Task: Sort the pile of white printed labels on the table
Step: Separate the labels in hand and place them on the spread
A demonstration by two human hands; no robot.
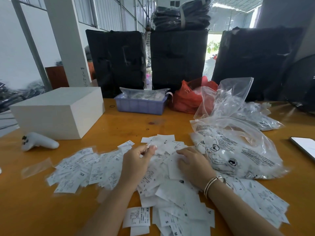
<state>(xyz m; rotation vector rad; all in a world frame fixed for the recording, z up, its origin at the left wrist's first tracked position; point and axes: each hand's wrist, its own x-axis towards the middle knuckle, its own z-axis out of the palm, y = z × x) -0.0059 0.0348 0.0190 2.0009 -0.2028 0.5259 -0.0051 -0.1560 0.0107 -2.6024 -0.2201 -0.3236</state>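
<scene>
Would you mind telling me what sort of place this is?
Probably a garment warehouse or packing shed: black wrapped bales, a bagged bundle of dark clothing, and size labels spread across the table.

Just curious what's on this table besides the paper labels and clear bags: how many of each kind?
White box: 1
White controller: 1
Purple tray: 1
Red bag: 1
Phone: 1
Total: 5

White labels (163, 188) with black print, orange table (34, 210), lilac tray (140, 105), red bag (185, 97).
</scene>
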